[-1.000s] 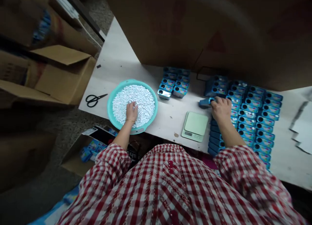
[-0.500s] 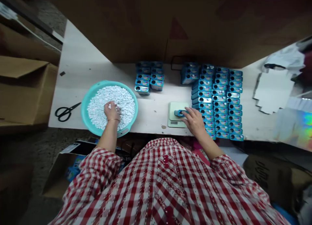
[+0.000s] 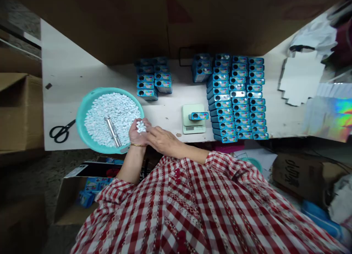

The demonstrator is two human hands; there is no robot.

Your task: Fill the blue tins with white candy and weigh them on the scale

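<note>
My left hand [image 3: 137, 133] is cupped, palm up, at the right rim of a turquoise basin [image 3: 82, 127], holding a small heap of white pellets [image 3: 141, 127]. Reaching across to that palm, my right hand [image 3: 164, 141] has its fingers bent at the pellets; its fingertips are partly hidden. More white pellets [image 3: 112, 104] fill the basin, and a shiny metal tube [image 3: 112, 132] lies on them. To the right, a small blue box [image 3: 199, 116] rests on a pale green scale [image 3: 193, 109], with neither hand touching it.
Rows of blue boxes [image 3: 238, 100] stand right of the scale, and a smaller group [image 3: 147, 86] stands behind the basin. Black scissors [image 3: 61, 132] lie at the left. A big cardboard box [image 3: 137, 30] overhangs the table's back. Flat white card [image 3: 302, 77] lies far right.
My left hand has come out of the pellets to the basin's right rim with some in its palm. My right hand has left the box on the scale and joined it. The metal tube now shows.
</note>
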